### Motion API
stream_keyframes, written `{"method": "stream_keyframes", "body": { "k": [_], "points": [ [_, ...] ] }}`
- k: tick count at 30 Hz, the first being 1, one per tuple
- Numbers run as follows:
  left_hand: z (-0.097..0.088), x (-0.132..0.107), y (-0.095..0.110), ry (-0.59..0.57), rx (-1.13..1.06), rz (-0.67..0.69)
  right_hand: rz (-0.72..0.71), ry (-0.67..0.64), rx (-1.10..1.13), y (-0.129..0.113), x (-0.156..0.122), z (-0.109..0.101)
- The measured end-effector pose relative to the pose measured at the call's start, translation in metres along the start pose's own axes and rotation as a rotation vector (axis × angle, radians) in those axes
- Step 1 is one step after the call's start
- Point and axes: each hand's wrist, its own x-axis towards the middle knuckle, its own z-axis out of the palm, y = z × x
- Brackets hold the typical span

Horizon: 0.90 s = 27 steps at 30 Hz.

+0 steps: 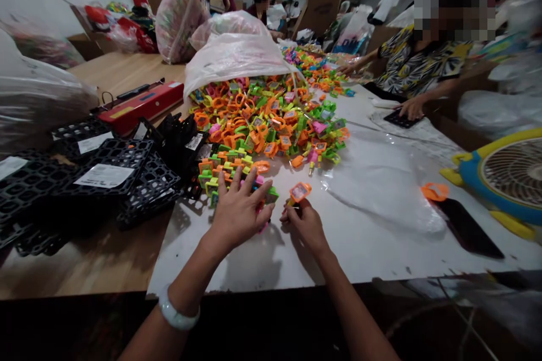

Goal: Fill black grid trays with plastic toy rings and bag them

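My left hand (pixel 237 210), with a pale bangle at the wrist, lies with fingers spread over neat rows of colourful toy watches (pixel 232 159). What holds these rows is mostly hidden under the hand. Just to the right, the fingers of my right hand (pixel 308 227) pinch a small orange toy watch (pixel 300 192) with a square face, held low over the white table sheet (pixel 355 248). Beyond both hands, a heap of loose toy watches (pixel 271 124) in orange, green, yellow and pink spills from a white plastic bag (pixel 241 59).
Black lattice trays (pixel 139 166) with white labels are stacked at left, near a long red box (pixel 144 106). A clear plastic bag (pixel 381 180), a phone (pixel 472 228) and a blue-yellow fan (pixel 508 175) are at right. A co-worker (pixel 423 65) sits across the right side.
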Motion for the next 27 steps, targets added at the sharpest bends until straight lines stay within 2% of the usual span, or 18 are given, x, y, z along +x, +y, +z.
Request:
{"method": "stream_keyframes", "body": {
  "k": [1, 3, 7, 10, 14, 17, 23, 27],
  "points": [
    [0.0, 0.0, 0.0, 0.0, 0.001, -0.004, 0.033, -0.053, 0.105, 0.0, -0.009, 0.002],
    [0.0, 0.001, 0.0, -0.002, 0.002, -0.015, 0.012, -0.144, 0.227, -0.001, -0.021, 0.01],
    [0.0, 0.002, 0.0, -0.009, -0.006, -0.016, -0.045, -0.235, 0.275, 0.005, -0.024, 0.032],
    [0.0, 0.001, 0.0, -0.025, -0.008, -0.013, -0.069, -0.219, 0.169, 0.011, -0.023, 0.042],
    [-0.001, 0.0, 0.0, -0.031, -0.005, -0.018, -0.202, -0.117, -0.009, 0.01, -0.029, 0.047],
    [-0.003, -0.001, 0.0, -0.019, -0.001, 0.003, -0.261, -0.08, -0.045, 0.009, -0.035, 0.049],
    [-0.002, -0.004, -0.003, -0.026, 0.007, 0.03, -0.149, -0.159, 0.004, 0.015, -0.031, 0.045],
    [-0.002, -0.004, -0.005, -0.018, -0.002, 0.04, -0.145, -0.19, 0.023, 0.009, -0.022, 0.036]
  ]
}}
